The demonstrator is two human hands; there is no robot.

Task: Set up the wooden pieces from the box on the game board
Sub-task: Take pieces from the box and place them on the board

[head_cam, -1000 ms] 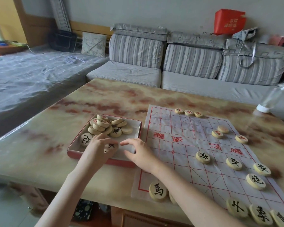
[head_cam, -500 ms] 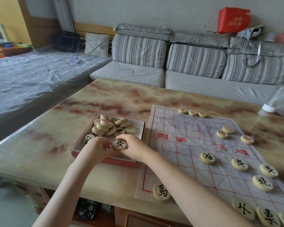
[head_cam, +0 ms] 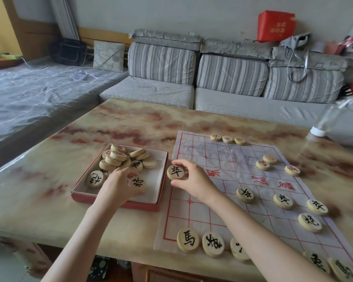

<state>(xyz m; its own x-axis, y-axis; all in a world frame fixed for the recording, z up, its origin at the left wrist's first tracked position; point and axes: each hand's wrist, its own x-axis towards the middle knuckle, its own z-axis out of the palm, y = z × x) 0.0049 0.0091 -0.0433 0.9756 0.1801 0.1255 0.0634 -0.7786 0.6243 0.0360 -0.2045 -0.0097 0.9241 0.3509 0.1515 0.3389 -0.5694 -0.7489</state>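
Wooden pieces [head_cam: 118, 157] lie heaped in the box [head_cam: 143, 206], left of centre; others dot the game board [head_cam: 222, 159]. Right hand [head_cam: 194, 180] pinches a black-marked piece [head_cam: 175, 172] at the board's left edge. Left hand [head_cam: 118, 185] curls round a second piece [head_cam: 138, 182] inside the box.

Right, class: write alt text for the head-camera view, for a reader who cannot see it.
A person's right hand pinches a black-lettered disc at the left edge of the paper game board, while the left hand grips a second disc inside the red box of loose pieces. Other discs sit on the board, on a marbled table.
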